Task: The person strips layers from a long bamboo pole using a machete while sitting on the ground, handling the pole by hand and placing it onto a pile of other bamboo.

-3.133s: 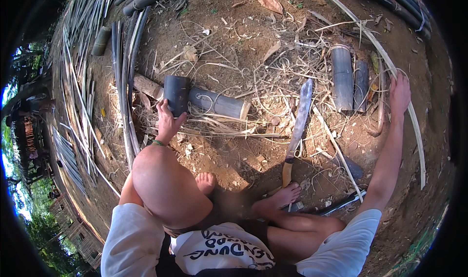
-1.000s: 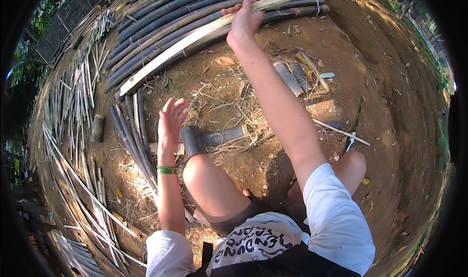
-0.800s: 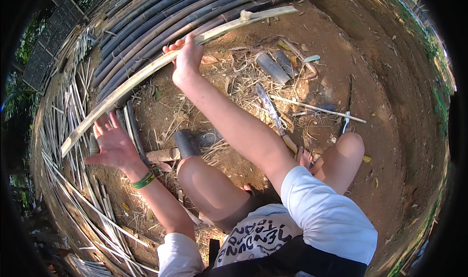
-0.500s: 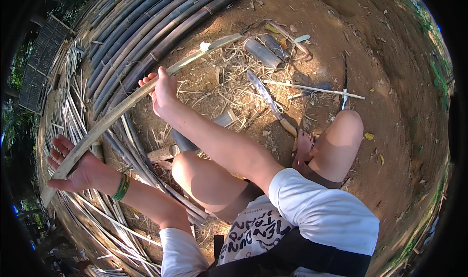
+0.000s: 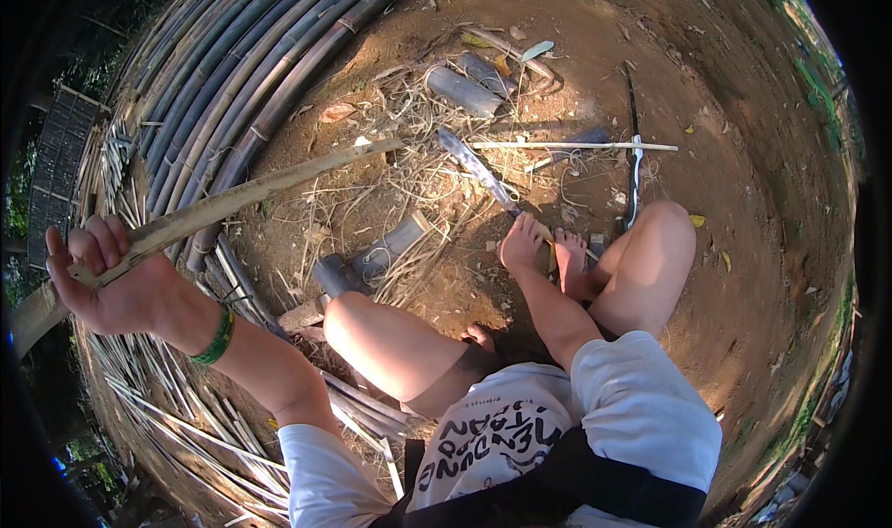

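You have one long split strip (image 5: 255,189) in your left fingers (image 5: 110,235) and one machete (image 5: 474,165) at your right fingers (image 5: 526,226). Beyond the right fingers you have two bamboo pieces (image 5: 462,92) and one thin stick (image 5: 576,145); to their right, one white-handled tool (image 5: 636,161). Between both sets of fingers lie two short bamboo tubes (image 5: 395,244). Past your left fingers, the dark poles (image 5: 246,72) number more than five.

I see bold black lettering (image 5: 488,440) in rows across the front of the person's white, short-sleeved cloth shirt (image 5: 534,390).
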Demonstrator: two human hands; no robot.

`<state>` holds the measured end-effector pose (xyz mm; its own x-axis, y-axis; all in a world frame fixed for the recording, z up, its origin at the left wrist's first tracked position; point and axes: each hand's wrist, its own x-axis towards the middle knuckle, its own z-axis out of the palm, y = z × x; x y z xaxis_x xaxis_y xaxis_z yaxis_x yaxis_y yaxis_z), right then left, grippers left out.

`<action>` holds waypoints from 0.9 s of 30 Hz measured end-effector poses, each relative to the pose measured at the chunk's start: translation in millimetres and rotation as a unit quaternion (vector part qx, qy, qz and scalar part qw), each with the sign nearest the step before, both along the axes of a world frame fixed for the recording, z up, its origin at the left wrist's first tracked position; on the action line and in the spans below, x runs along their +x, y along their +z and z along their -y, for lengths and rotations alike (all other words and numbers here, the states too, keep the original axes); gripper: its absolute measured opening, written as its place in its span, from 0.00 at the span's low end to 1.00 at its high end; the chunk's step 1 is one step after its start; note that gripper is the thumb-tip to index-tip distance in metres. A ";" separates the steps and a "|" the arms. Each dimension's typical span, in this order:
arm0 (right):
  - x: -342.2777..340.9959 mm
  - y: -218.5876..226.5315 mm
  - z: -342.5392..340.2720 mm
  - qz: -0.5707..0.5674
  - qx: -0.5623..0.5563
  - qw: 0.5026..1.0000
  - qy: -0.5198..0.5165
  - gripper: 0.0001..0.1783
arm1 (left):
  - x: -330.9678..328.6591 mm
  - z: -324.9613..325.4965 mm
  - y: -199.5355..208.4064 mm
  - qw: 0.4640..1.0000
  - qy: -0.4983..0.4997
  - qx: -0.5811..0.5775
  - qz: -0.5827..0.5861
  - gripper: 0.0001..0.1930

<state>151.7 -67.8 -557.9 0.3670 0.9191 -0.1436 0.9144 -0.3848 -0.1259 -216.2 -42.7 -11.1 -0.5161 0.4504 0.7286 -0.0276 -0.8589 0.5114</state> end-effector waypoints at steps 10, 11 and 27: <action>58.3 -9.3 -14.9 -0.036 -0.009 0.997 0.073 0.22 | 15.0 -55.1 57.4 0.996 -0.070 -0.003 -0.056 0.15; 61.1 -11.7 -18.2 -0.036 -0.040 0.996 0.075 0.22 | 26.9 -62.0 60.0 0.997 -0.030 -0.020 -0.061 0.11; -26.6 93.1 -24.1 -0.214 -0.146 0.962 0.084 0.28 | 84.8 -105.9 59.1 0.998 0.013 -0.045 -0.051 0.12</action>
